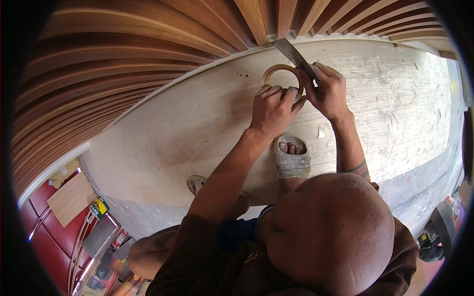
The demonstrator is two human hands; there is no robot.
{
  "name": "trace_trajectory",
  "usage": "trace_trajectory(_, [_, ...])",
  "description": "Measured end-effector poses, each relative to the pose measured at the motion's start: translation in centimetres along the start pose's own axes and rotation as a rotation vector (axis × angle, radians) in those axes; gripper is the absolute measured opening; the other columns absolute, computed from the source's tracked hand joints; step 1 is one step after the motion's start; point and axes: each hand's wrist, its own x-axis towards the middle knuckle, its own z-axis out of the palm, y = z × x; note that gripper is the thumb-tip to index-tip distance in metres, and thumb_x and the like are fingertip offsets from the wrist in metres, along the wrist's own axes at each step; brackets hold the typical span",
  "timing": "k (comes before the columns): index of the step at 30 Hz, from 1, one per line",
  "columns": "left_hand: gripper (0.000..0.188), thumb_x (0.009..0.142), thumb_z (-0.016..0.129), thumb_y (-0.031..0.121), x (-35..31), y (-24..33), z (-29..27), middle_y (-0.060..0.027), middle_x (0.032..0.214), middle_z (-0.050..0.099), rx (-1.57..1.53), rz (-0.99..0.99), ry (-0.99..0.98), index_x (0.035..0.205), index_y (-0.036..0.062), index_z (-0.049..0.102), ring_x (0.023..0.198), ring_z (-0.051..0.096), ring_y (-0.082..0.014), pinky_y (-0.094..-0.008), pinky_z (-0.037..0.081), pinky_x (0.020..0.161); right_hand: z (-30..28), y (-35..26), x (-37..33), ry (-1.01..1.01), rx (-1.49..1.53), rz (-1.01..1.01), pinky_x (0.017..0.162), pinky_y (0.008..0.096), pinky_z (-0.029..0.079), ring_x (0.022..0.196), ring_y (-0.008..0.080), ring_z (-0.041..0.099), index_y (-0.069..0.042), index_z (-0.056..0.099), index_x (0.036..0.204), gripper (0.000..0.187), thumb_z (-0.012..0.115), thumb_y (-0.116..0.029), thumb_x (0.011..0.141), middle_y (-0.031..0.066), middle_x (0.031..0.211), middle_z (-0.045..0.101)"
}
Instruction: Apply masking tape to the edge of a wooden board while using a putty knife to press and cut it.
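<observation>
My left hand [273,109] is closed around the near rim of a thin tan ring [267,75], which looks like a nearly used-up roll of tape. My right hand [328,92] grips a flat grey metal blade [291,51], like a scraper or putty knife. The blade points up and left, its far end close to the wooden slats [252,19]. My hands are side by side, with the ring's right edge near the right fingers. The right hand's own fingers hide the blade's near end.
Under my hands lies a broad pale wooden board [197,128], scuffed and stained. My sandalled foot [292,155] rests on it. A small white scrap [321,132] lies nearby. At lower left are a loose wood panel [72,200] and a yellow-green box [98,207]; a dark tool [431,246] is at right.
</observation>
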Motion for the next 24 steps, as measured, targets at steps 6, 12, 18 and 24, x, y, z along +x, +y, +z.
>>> trace_trajectory(6, [0.025,0.079,0.088,0.021,0.0,0.06,0.19,-0.0074,0.069,0.066,-0.009,0.0,0.003,0.088,0.01,0.068,0.067,0.068,-0.0279,-0.0435,0.054,0.068,-0.17,0.27,-0.07,0.002,0.007,-0.008,0.061,0.0415,0.053,0.068,0.0308,0.067,-0.007,0.078,0.111,0.022,0.08,-0.014,0.091,0.0085,0.08,0.069])
trace_trajectory(12, [0.025,0.08,0.088,0.021,0.1,0.14,0.08,-0.0071,0.067,0.065,-0.002,0.002,0.001,0.087,0.0105,0.066,0.067,0.067,-0.0279,-0.0438,0.054,0.068,-0.19,-0.06,-0.01,-0.001,-0.024,-0.018,0.06,0.0415,0.053,0.067,0.0304,0.066,-0.007,0.078,0.111,0.022,0.08,-0.012,0.09,0.0084,0.079,0.067])
trace_trajectory(18, [0.025,0.079,0.088,0.021,-0.02,0.04,0.04,-0.0072,0.066,0.064,-0.004,0.0,0.001,0.087,0.0104,0.066,0.066,0.067,-0.0279,-0.0441,0.054,0.067,0.29,-0.12,-0.11,0.028,-0.054,-0.037,0.059,0.0412,0.051,0.065,0.0296,0.064,-0.007,0.077,0.113,0.025,0.081,-0.011,0.089,0.008,0.078,0.066])
trace_trajectory(24, [0.024,0.078,0.09,0.017,0.13,0.08,-0.17,-0.0088,0.07,0.067,-0.01,0.013,0.004,0.087,0.0082,0.069,0.064,0.067,-0.0293,-0.0428,0.054,0.065,0.15,-0.16,0.1,0.049,-0.072,-0.071,0.058,0.0408,0.051,0.064,0.0289,0.064,-0.008,0.077,0.115,0.027,0.081,-0.011,0.088,0.0075,0.077,0.066])
